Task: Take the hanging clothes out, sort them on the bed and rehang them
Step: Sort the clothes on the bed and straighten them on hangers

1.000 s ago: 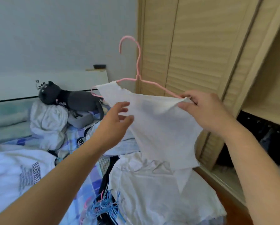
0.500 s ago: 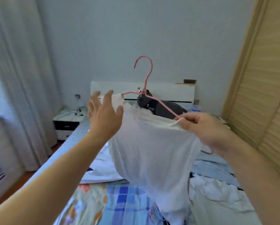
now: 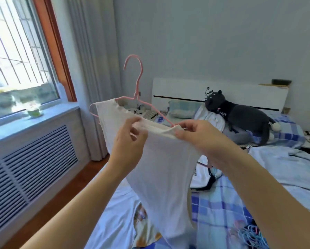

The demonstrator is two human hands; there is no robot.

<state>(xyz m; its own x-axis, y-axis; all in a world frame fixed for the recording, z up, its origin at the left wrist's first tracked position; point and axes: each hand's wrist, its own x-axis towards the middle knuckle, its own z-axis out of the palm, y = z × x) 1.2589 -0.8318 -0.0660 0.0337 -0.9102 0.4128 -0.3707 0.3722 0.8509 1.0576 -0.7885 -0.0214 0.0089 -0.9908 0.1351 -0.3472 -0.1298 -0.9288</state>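
A white sleeveless top hangs from a pink wire hanger held up in front of me above the bed. My left hand pinches the top's upper hem near the middle. My right hand pinches the same hem at the hanger's right arm, whose end is hidden by fingers and cloth. The left shoulder of the top sits on the hanger's left end. The hook points up.
A grey plush cat lies on pillows by the white headboard. Other clothes and a bundle of blue hangers lie on the checked bedding. A window and radiator cover stand at left.
My view has swung left from the wardrobe to the window. My left hand, open half a second ago beside the top's left shoulder, now pinches the hem next to my right hand.
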